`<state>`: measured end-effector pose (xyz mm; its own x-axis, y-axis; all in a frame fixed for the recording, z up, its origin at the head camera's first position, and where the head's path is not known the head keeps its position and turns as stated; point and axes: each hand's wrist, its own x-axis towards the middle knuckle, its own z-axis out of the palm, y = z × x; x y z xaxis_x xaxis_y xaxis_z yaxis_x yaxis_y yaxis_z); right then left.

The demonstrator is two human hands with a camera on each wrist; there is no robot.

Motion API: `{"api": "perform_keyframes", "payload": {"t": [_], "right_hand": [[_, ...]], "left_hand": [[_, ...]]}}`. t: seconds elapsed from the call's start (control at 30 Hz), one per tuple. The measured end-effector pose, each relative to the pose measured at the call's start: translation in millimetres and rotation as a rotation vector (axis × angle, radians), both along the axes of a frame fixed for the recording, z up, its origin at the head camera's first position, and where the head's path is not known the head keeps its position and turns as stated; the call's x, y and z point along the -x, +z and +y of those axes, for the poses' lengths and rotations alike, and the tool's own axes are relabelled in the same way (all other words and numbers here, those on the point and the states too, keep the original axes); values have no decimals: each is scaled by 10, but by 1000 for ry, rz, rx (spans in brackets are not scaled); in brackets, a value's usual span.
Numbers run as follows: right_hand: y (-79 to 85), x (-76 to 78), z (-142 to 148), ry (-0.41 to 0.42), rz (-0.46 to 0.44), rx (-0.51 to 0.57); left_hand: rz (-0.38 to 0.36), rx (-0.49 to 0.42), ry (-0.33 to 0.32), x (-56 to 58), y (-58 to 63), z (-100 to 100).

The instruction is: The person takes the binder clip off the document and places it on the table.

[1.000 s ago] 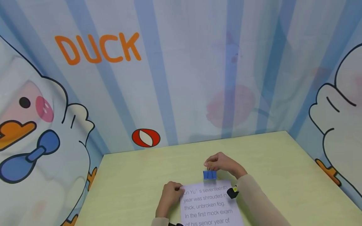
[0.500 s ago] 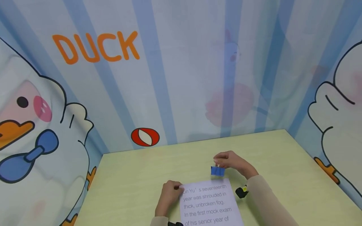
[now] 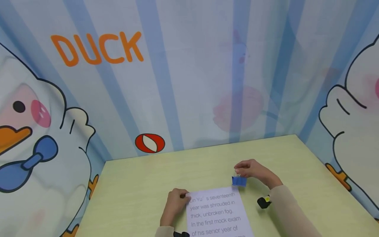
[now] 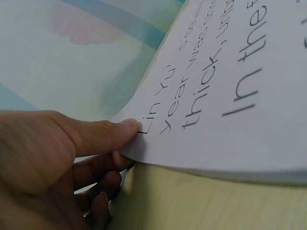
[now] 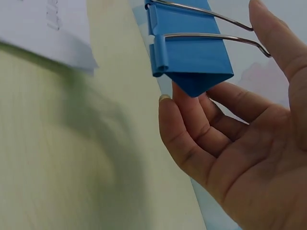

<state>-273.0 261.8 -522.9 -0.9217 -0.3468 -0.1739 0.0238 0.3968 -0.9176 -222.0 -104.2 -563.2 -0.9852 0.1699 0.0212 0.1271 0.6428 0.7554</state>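
A stack of printed paper lies on the table, its lower part cut off by the frame. My left hand pinches the top left corner; in the left wrist view the thumb presses on the sheet and the fingers are beneath the slightly raised corner. My right hand holds a blue binder clip by its wire handles, just beyond the paper's top right corner. In the right wrist view the binder clip hangs apart from the paper, above the table.
The pale yellow-green table reaches back to a striped curtain with duck pictures and orange lettering. More curtain closes off both sides. A black wrist device sits by the right sleeve.
My right hand has carried the binder clip to the right, from above the paper's top edge to beyond its right corner. The left hand has kept its pinch on the paper.
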Motion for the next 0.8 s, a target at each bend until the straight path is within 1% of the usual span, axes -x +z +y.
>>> {"api": "perform_keyframes", "payload": {"t": [0.13, 0.23, 0.43, 0.8], "right_hand": [[-30, -44, 117, 3, -12, -8], [-54, -75, 196, 21, -17, -11], [-115, -129, 320, 55, -24, -16], [-187, -200, 399, 78, -23, -30]], "left_hand": [[4, -5, 5, 4, -7, 8], [15, -5, 13, -2, -7, 16], [-4, 11, 54, -13, -7, 26], [-5, 15, 65, -17, -7, 53]]}}
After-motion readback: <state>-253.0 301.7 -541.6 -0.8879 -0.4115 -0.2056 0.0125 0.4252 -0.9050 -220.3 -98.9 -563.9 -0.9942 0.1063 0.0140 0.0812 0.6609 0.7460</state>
